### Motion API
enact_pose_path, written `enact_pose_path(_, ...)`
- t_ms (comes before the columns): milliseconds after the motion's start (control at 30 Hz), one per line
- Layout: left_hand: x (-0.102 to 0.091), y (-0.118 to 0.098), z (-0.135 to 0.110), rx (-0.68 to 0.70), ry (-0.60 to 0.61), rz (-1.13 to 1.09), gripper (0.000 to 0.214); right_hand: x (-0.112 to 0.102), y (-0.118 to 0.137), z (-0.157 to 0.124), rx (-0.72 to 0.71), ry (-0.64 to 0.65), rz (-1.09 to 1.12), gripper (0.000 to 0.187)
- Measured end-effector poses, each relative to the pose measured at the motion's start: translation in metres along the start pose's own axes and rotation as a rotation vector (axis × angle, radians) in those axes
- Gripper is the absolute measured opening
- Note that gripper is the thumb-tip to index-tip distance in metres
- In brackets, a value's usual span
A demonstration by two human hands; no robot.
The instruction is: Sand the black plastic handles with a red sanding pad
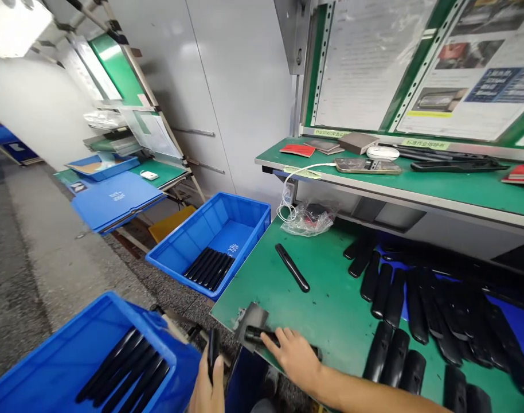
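My left hand (pixel 205 390) is closed around a long black plastic handle (pixel 213 347), held upright just off the table's front edge. Over the near corner of the green table (pixel 331 304), my right hand (pixel 298 360) grips a second black handle (pixel 254 334) from above, palm covering much of it. That handle lies across a flat grey pad (pixel 257 314) at the edge. Farther in, a single black handle (pixel 292 267) rests alone. Many more black handles (pixel 393 295) lie in rows and piles on the right, partly over blue sheeting.
Two blue bins, a near one (pixel 94 330) and a farther one (pixel 234 232), stand left of the table with black handles inside. A raised green shelf (pixel 442 183) carries a phone (pixel 367 166) on a white cable. A clear plastic bag (pixel 309 221) sits below.
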State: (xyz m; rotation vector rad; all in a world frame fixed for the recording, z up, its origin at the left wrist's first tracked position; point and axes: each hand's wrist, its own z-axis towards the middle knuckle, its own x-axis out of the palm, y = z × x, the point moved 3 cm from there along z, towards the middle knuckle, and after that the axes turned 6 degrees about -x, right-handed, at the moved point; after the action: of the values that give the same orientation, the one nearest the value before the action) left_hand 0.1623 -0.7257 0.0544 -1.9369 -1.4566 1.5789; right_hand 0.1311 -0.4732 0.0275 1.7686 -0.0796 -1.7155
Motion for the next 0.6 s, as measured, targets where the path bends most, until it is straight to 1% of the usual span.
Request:
enact_pose_path(67,0.005,0.002,-0.001,0.004,0.027,0.018,0.081,0.006,0.010,-0.007,-0.033,0.017,-0.093,0.079)
enact_pose_path(100,0.007,0.002,-0.002,0.028,0.016,0.024,0.080,0.008,0.017,-0.012,-0.055,0.022,-0.128,0.077)
enact_pose_path(167,0.008,0.002,-0.002,0.131,-0.028,0.044,0.075,0.009,0.032,-0.025,-0.140,0.044,-0.156,0.073)
enact_pose_path(200,0.008,0.001,-0.001,0.188,-0.052,0.064,0.070,0.006,0.035,-0.031,-0.185,0.054,-0.156,0.071)
enact_pose_path(233,0.007,-0.001,0.000,0.242,-0.072,0.093,0.064,0.000,0.034,-0.034,-0.205,0.050,-0.158,0.067)
enact_pose_path(267,0.006,-0.004,0.001,0.280,-0.092,0.141,0.058,-0.010,0.025,-0.034,-0.186,0.027,-0.166,0.060)
enact_pose_path(300,0.005,-0.007,0.003,0.300,-0.113,0.209,0.053,-0.024,0.010,-0.029,-0.125,-0.014,-0.182,0.053)
enact_pose_path(333,0.005,-0.012,0.004,0.309,-0.129,0.288,0.050,-0.041,-0.013,-0.020,-0.010,-0.081,-0.210,0.046)
enact_pose_path(400,0.005,-0.025,0.008,0.316,-0.129,0.410,0.050,-0.078,-0.069,0.006,0.214,-0.203,-0.243,0.038)
enact_pose_path(433,0.006,-0.032,0.010,0.317,-0.104,0.412,0.050,-0.095,-0.097,0.021,0.290,-0.235,-0.243,0.037)
enact_pose_path(500,0.008,-0.046,0.013,0.291,-0.017,0.283,0.052,-0.119,-0.144,0.048,0.361,-0.245,-0.214,0.033)
enact_pose_path(533,0.009,-0.052,0.014,0.255,0.011,0.186,0.051,-0.127,-0.160,0.059,0.375,-0.240,-0.191,0.031)
enact_pose_path(600,0.010,-0.058,0.014,0.171,-0.001,0.011,0.051,-0.136,-0.178,0.075,0.387,-0.231,-0.138,0.029)
